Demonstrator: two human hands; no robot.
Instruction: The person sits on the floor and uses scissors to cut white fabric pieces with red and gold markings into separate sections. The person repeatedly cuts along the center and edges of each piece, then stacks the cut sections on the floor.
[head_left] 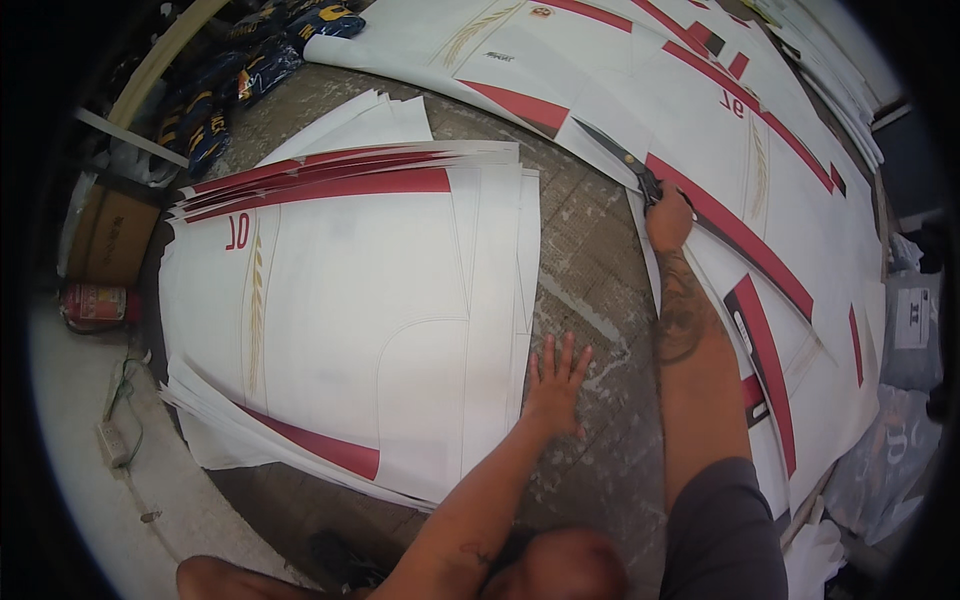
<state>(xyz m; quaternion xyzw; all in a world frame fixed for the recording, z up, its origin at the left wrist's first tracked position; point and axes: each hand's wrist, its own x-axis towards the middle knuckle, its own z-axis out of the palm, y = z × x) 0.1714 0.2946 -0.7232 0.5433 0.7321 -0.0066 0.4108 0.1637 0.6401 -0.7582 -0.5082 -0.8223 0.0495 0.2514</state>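
Note:
My left hand [557, 392] lies flat with fingers spread on the worn brown surface [590, 300], its fingertips just right of a stack of printed white sheets [340, 290]. These cut sheets carry dark red bands and a gold wheat-like motif. Up and to the right, my right hand [670, 215] is closed around the handles of dark scissors [622, 158]. Their blades point up and left, over the edge of a large printed white sheet [600, 70] with red and black strips. I cannot tell whether the blades are parted.
At the far left lie dark bagged items [205, 130], a cardboard box [112, 237] and a red labelled object [95, 303]. A small pale box with a cord [114, 443] sits lower left. Clear plastic bags [905, 340] stand along the right side. My knee [570, 563] shows at the bottom.

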